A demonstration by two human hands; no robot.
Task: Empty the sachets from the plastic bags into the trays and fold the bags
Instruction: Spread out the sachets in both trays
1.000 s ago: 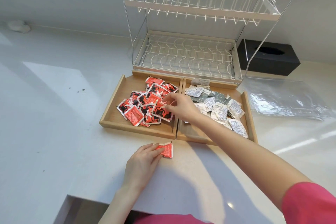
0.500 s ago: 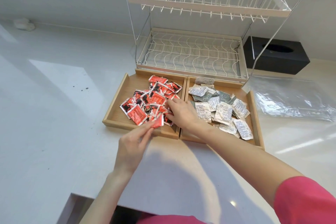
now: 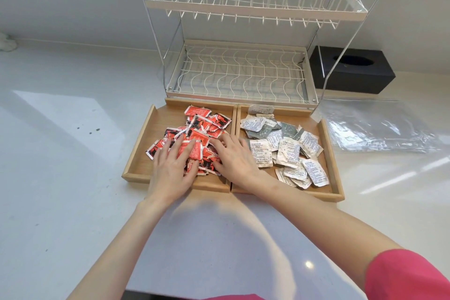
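Since a second ago the left hand [image 3: 171,168] has left the counter edge, where it lay on a lone red sachet, and come forward into the left tray [image 3: 141,151]; that sachet is no longer on the counter, and the right hand [image 3: 233,157] has flattened beside it; both hands now lie palm down, fingers straight and spread, pressing on the red sachets [image 3: 202,126], which are heaped toward the tray's 3 o'clock side, its 9 o'clock part bare wood; neither hand seems to pinch anything, though the fingertips are partly sunk in the pile; the right tray [image 3: 337,173], touching the left one along their shared wall, holds the white and grey sachets [image 3: 287,151] in a loose spread; at 12 o'clock from the trays stands a white wire dish rack [image 3: 243,75], its base just behind them; at 3 o'clock from the right tray a clear plastic bag [image 3: 379,129] lies flat on the white counter [image 3: 60,153]; at 1 o'clock sits a black tissue box [image 3: 353,73].
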